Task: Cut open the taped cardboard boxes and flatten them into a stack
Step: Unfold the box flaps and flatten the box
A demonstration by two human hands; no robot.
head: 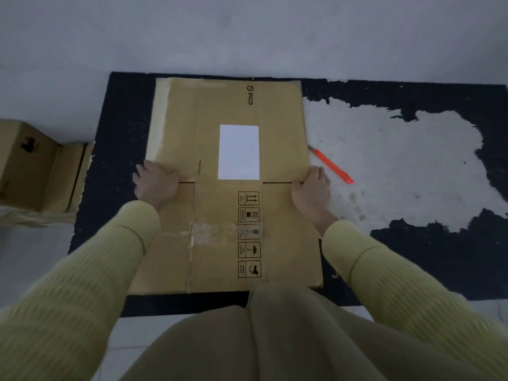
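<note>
Left hand (155, 182) lies on the left edge of the flattened box (220, 243), back of the hand up, fingers reaching past the edge. The fingers are blurred, so it cannot be told whether they hook under the board. Right hand (312, 188) grips the opposite edge, fingers curled over it beside a short slit between two flaps. The hands are wide apart, one on each side of the sheet. Both arms wear ribbed yellow knit sleeves (82, 284).

The flattened box occupies the centre of the frame. It is a brown corrugated rectangle, creased lengthwise, lying flat on a dark mat (115, 119). A plain white rectangular label (239, 152) sits above the middle. A column of black handling symbols runs below it, and a scuffed patch of clear tape residue crosses the lower half.

An orange cutter (332, 166), slim and straight, lies diagonally just right of the sheet. It rests on a ragged pale patch (398, 166) where the mat's dark surface is worn away.

A second box (27, 166), brown and still standing with a flap hanging open, is at the left edge of the frame on the smooth grey floor (247, 37).
</note>
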